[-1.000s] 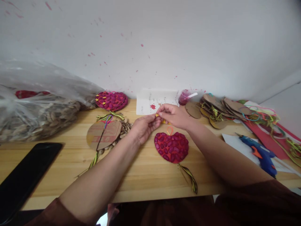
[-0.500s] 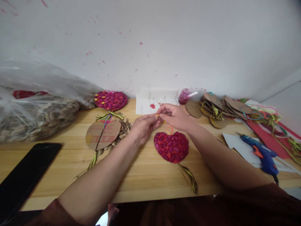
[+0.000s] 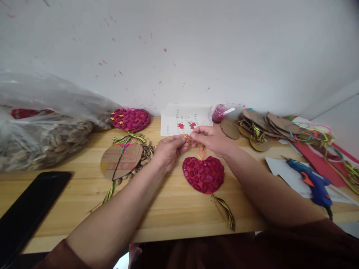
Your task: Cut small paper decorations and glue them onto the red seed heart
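Star point(image 3: 185, 136): small, yellow; located at the left fingertips, beyond the red disc and in front of the printed paper.
Left hand point(image 3: 171, 151): thumb and finger closed on the star; remaining fingers curled beneath.
Right hand point(image 3: 211, 140): thumb and fingers bent inward, tips close beside the star. Whether they grip anything cannot be told; a little yellow shows below them.
Red disc point(image 3: 203, 175): flat on the table point(image 3: 168, 213), nearer the body than the 2 hands; orange loop point(image 3: 201, 154) at the far edge, tassel point(image 3: 228, 215) at the near edge. No star visible on it.
Printed paper point(image 3: 168, 126): against the wall; 2 red shapes visible.
Stack point(image 3: 134, 119): red discs at far left, yellow stars on top.
Glue gun point(image 3: 312, 183): at right, apart from both hands.
Step in hand: apparently fingertip handling of the star.
Next move: judged to require a light pinch, points unbent.
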Demonstrator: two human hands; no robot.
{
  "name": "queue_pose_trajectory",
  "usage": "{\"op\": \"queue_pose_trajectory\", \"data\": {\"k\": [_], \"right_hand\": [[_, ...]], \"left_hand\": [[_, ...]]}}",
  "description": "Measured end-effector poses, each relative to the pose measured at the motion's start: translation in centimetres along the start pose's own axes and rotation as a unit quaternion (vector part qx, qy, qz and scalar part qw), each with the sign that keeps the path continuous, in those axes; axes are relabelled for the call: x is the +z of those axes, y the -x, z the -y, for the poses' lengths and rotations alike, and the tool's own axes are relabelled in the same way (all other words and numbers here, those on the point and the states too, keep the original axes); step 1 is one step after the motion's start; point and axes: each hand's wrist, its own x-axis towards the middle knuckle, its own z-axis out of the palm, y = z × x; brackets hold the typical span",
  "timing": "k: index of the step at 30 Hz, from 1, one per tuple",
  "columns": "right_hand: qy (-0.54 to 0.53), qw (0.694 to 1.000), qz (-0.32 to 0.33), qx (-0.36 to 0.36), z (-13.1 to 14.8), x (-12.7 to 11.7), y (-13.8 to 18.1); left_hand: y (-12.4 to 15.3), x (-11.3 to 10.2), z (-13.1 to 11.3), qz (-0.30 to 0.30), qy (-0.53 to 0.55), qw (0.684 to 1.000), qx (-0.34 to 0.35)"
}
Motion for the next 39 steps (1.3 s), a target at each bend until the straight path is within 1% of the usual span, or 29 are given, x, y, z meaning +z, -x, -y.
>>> {"op": "queue_pose_trajectory", "data": {"k": [5, 10, 14, 18, 23, 29, 39], "right_hand": [[0.006, 1.0, 0.003, 0.0, -0.47, 0.19, -0.17], [-0.015, 1.0, -0.016, -0.005, -0.13, 0.19, -0.19], [-0.038, 0.999, -0.01, 0.007, 0.08, 0.06, -0.18], [-0.04, 0.999, -0.007, 0.006, -0.08, -0.11, -0.2], [0.011, 1.0, -0.022, -0.019, -0.11, -0.41, -0.03], [0.082, 0.995, -0.024, -0.059, 0.16, -0.35, 0.27], [0.101, 0.993, -0.029, -0.06, -0.06, -0.23, 0.2]], "left_hand": [[-0.02, -0.04, 0.13, 0.011, -0.005, 1.0, 0.002], [-0.03, 0.05, 0.04, -0.006, 0.0, 1.0, 0.005], [-0.01, 0.07, -0.09, -0.01, -0.003, 1.0, 0.002], [0.09, 0.04, -0.16, -0.014, -0.006, 1.0, 0.004], [0.09, 0.02, -0.26, -0.021, -0.004, 1.0, 0.006], [-0.07, -0.05, -0.31, -0.022, -0.002, 1.0, 0.009], [0.08, -0.11, -0.24, -0.015, -0.008, 1.0, 0.008]]}}
